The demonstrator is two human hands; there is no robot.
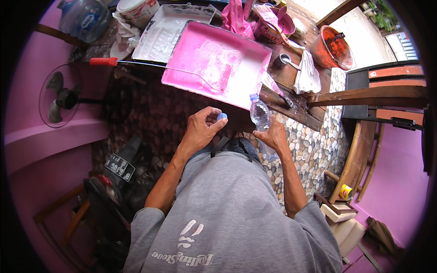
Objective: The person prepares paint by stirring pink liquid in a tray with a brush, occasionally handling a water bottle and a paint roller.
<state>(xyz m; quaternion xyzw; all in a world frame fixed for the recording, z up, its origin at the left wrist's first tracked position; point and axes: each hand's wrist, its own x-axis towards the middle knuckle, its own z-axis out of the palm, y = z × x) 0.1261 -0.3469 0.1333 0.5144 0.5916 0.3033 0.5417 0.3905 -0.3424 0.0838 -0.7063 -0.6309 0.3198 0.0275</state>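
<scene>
My left hand (204, 126) pinches a small blue bottle cap (221, 117) between thumb and fingers. My right hand (274, 135) is wrapped round a clear plastic bottle (260, 113), its uncapped neck tilted up toward the paint tray. Just beyond both hands, a pink-smeared paint tray (182, 50) reaches over the near edge of the wooden table. Across that tray lies a paint roller with a red handle (104, 61) and a thin wire frame; its pink roller head (225, 78) rests on the tray floor.
A white-smeared tray (166, 29) and a large blue water jug (85, 20) stand at the back left. Paint pots with brushes (273, 27) and an orange bucket (331, 48) sit to the right. A fan (63, 96) and a motorbike (109, 191) are on my left.
</scene>
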